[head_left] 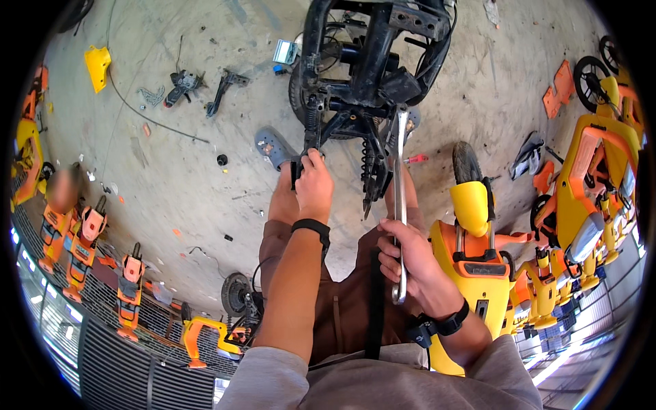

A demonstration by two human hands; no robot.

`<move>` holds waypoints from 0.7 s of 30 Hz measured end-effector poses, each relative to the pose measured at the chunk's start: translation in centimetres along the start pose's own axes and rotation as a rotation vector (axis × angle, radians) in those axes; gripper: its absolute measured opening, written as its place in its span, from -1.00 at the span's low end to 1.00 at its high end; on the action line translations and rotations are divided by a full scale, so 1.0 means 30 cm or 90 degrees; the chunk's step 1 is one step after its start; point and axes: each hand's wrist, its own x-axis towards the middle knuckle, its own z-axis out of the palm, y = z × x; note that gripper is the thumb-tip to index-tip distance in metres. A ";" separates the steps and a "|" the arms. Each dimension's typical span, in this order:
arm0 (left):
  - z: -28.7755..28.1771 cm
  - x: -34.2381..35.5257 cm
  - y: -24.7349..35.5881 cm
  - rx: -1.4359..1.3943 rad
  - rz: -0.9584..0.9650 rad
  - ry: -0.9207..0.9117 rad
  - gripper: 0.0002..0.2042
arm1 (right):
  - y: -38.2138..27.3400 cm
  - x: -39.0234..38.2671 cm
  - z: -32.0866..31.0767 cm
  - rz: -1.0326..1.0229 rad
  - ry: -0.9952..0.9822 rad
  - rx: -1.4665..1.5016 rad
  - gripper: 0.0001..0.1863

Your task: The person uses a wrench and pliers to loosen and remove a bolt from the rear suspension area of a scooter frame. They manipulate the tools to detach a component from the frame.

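A black scooter frame (369,61) stands in front of me between my feet, with a coil shock absorber (313,119) on its left side and another coil spring (367,160) further right. My left hand (315,188) is closed round a dark part at the lower end of the left shock absorber; the fingers cover most of it. A long silver wrench (400,171) is gripped near its lower end by my right hand (415,263). The wrench's upper end reaches the right side of the frame; whether it sits on a bolt I cannot tell.
Yellow-orange scooters (471,273) stand close on my right, and more line the left and rear. On the concrete floor lie a yellow panel (98,67), a cable (150,119), loose black parts (183,87), a red-handled tool (415,158) and a small box (285,52).
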 end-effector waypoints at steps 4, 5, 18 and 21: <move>-0.096 -0.005 0.022 -0.141 -0.030 -0.069 -0.82 | 0.004 -0.007 0.009 -0.008 -0.017 0.016 -0.81; -0.136 -0.002 0.020 -0.194 -0.035 -0.109 -0.81 | 0.001 -0.007 0.006 -0.002 -0.020 0.023 -0.80; -0.627 0.153 -0.016 -0.015 0.086 -0.168 -0.88 | -0.023 0.023 -0.082 -0.029 -0.019 -0.074 -0.68; -0.654 0.218 0.047 0.039 0.135 -0.151 -0.86 | -0.027 0.021 -0.098 -0.024 -0.032 -0.029 -0.66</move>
